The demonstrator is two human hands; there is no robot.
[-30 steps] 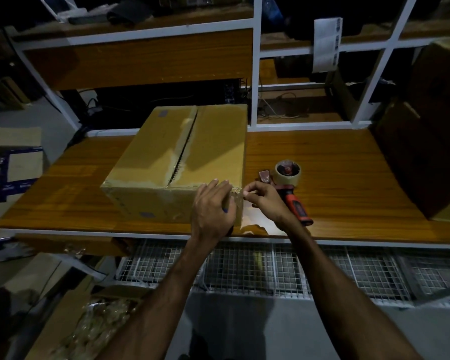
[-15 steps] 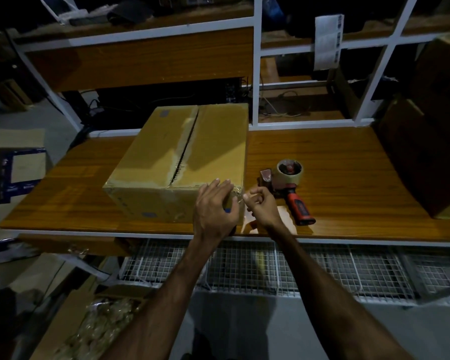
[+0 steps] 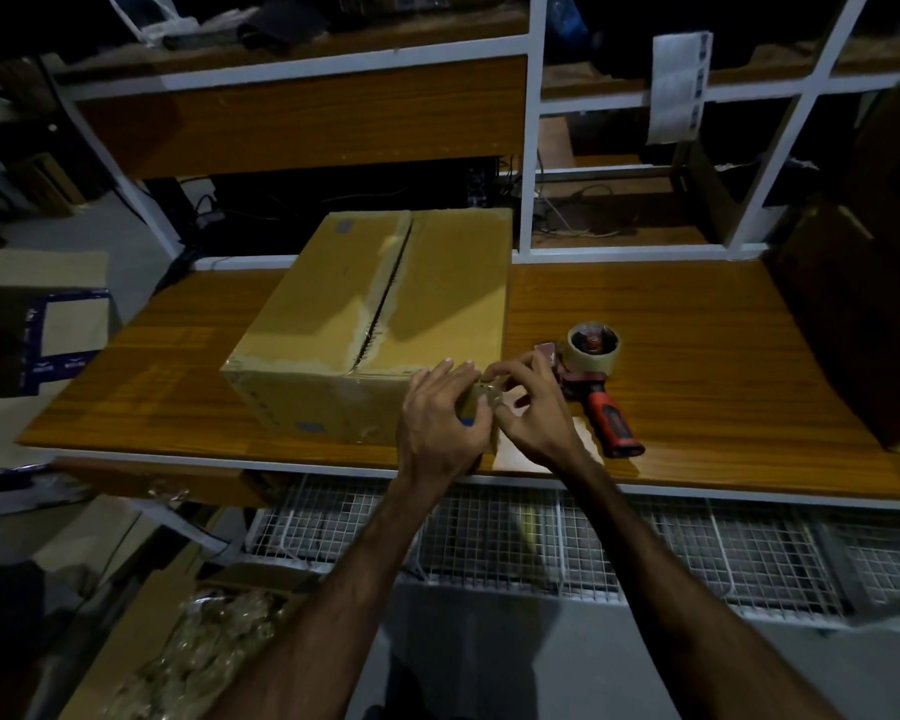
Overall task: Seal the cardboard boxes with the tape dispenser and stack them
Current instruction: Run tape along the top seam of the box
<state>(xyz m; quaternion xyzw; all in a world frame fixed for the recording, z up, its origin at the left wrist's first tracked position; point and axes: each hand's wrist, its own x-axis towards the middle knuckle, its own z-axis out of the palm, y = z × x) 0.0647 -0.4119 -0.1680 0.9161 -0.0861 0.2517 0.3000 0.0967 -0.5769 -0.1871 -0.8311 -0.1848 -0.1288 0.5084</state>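
At near right corner of cardboard box [image 3: 375, 324]: left hand [image 3: 440, 423] flat against it, right hand [image 3: 533, 407] pinching tape there. Right of box, untouched: tape dispenser [image 3: 596, 376]. Top seam gaping, worn.

We see a brown cardboard box [image 3: 385, 324] standing on the desk [image 3: 697, 314] near its front edge, flaps closed, the top seam showing a dark gap with torn old tape. Right of it, a red-handled tape dispenser [image 3: 596, 379] lies flat, handle toward the front edge.
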